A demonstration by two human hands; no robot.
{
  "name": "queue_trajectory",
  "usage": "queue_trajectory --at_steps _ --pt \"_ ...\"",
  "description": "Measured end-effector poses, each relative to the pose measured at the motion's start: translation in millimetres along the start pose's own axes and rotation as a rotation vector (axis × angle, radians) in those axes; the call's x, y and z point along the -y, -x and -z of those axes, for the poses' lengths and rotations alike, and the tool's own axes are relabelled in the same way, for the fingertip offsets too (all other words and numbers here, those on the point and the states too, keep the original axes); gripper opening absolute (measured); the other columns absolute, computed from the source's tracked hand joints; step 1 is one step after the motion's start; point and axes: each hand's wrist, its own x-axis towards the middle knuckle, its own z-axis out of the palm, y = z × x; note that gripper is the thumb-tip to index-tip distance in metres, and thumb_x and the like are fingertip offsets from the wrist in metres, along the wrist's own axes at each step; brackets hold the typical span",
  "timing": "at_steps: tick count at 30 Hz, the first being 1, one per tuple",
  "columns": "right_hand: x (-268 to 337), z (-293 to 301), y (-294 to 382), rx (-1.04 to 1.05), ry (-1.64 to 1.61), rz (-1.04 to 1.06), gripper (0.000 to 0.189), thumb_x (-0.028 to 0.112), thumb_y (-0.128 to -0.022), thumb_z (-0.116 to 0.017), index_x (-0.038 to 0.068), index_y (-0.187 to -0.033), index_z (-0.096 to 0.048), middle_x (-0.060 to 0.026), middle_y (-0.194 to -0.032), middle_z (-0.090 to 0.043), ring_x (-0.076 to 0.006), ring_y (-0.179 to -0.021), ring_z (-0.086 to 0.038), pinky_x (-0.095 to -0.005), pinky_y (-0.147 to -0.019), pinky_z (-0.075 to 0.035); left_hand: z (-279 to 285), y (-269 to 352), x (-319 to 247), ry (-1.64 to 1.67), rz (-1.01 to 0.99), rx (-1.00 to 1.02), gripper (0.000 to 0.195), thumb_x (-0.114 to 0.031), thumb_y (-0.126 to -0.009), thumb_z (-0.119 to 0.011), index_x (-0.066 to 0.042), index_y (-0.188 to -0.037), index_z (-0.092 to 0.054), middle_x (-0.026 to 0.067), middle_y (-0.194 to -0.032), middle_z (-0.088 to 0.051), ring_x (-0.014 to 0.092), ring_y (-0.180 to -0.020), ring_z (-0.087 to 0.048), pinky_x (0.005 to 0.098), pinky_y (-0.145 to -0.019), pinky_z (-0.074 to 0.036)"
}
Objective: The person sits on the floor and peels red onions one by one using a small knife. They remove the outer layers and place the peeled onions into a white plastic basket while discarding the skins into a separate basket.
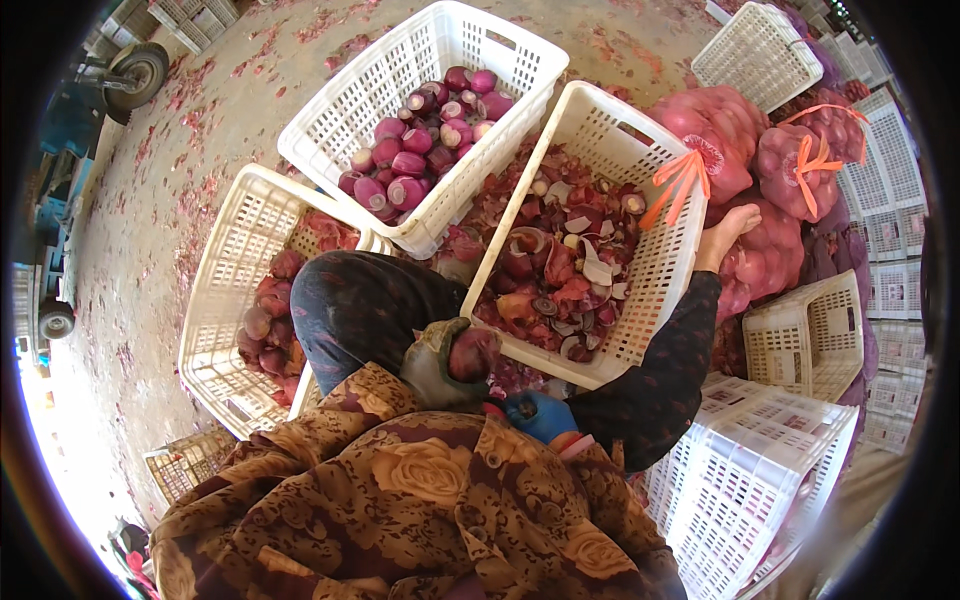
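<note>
My left hand (pixel 433 367), in a worn grey-green glove, grips a reddish-purple onion (pixel 472 355) close to my lap. Just right of it and lower, my right hand (pixel 538 417) wears a blue glove with its fingers curled. A small red piece shows beside those fingers, but I cannot make out what it is. Ahead of both hands, between my legs, a white plastic crate (pixel 504 247) holds onion skins and trimmed ends (pixel 559 262). Farther forward, another white crate (pixel 319 142) contains peeled purple onions (pixel 420 146).
At left, a crate (pixel 217 300) holds unpeeled onions (pixel 271 326). Mesh sacks of onions (pixel 757 255) with orange ties lie beyond my bare right foot (pixel 727 231). White crates (pixel 739 480) stand at right. Skins litter the concrete floor (pixel 142 247); a wheeled vehicle (pixel 139 75) is far left.
</note>
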Motion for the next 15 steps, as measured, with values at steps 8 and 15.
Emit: queue_trajectory --at_steps 8,15 --pt "-0.6 1.8 -0.8 0.136 0.096 -0.119 0.041 0.047 -0.085 -0.058 0.01 -0.098 -0.068 -0.0192 -0.093 -0.068 -0.0397 -0.087 -0.065 -0.0472 -0.076 -0.052 2.3 -1.8 9.5 0.111 -0.029 0.032 0.085 -0.036 -0.054 -0.088 -0.001 -0.124 -0.055 0.0198 -0.115 -0.061 0.034 -0.111 -0.059 0.0414 -0.098 -0.045" --pt "-17.4 -30.9 -67.3 0.269 0.39 0.062 0.037 0.036 -0.089 -0.051 0.007 -0.104 -0.068 -0.0249 -0.105 -0.065 -0.0407 -0.098 -0.063 -0.0478 -0.082 -0.051 6.7 -7.5 12.8 0.061 -0.109 0.054 0.083 -0.037 -0.052 -0.087 -0.003 -0.122 -0.056 0.0183 -0.113 -0.061 0.035 -0.108 -0.059 0.0427 -0.095 -0.045"
